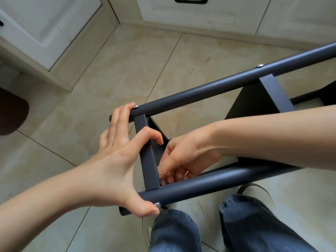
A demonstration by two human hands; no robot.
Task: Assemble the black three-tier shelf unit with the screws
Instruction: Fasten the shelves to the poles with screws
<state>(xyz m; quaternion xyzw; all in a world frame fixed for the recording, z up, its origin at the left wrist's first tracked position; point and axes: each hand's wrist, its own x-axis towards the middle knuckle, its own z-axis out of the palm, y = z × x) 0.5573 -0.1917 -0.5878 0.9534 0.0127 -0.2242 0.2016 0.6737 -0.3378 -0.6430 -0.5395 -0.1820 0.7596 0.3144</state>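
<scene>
The shelf unit (pixel 214 88) lies on its side over the tiled floor (pixel 112 73), just in front of the person's knees. Two dark round poles run from lower left to upper right: the far pole (pixel 227 84) and the near pole (pixel 209 180). A flat shelf edge (pixel 148 159) joins them at their left ends, and a second shelf (pixel 258 99) sits further along to the right.

The left hand (pixel 120 157) is spread wide across the end of the unit. Its fingertips rest on the far pole right beside a silver screw (pixel 135 106), its index finger curls over the shelf edge, and its thumb presses a screw head (pixel 157 204) at the end of the near pole. Another screw (pixel 259 65) shows further up the far pole.

The right hand (pixel 181 160) reaches inside the frame, fingers curled down into the corner where the shelf edge meets the near pole. Something small and pale glints between its fingers, but I cannot tell what it is.

Legs in blue jeans (pixel 181 231) show below. White cabinets (pixel 45 30) line the far wall, and a dark brown mat (pixel 11 113) lies at the left edge.
</scene>
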